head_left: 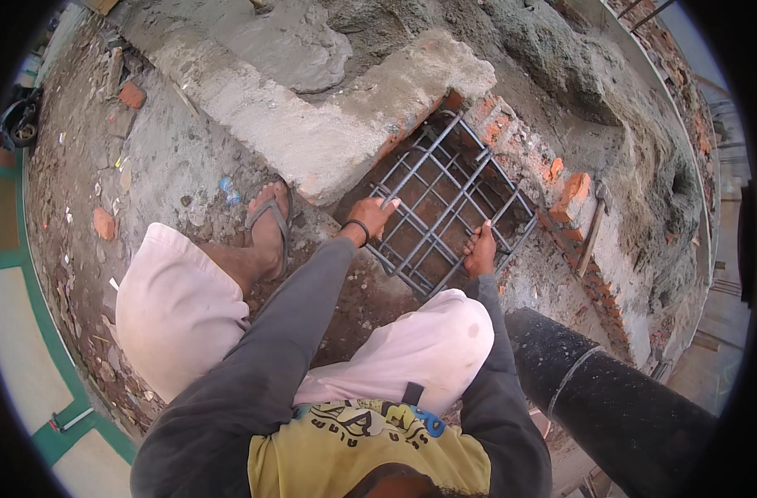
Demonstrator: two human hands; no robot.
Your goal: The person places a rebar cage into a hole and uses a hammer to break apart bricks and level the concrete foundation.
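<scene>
A grey steel rebar cage (429, 236) with crossing bars sits in a square pit between brick and concrete walls. My left hand (372, 217), with a dark band at the wrist, is closed on a bar at the cage's left side. On the near right side, my right hand (479, 250) has its fingers wrapped round another bar. Below the grid, the pit's bottom looks brown and shadowed. Parts of the cage's lower frame are hidden by the upper bars.
A rough concrete-topped wall (312, 137) bends round the pit's far left. To the right, a hammer (592, 232) with a wooden handle leans on broken brickwork. A thick black pipe (598, 398) lies at the lower right. Brick pieces (104, 223) litter the ground left of my sandalled foot (268, 224).
</scene>
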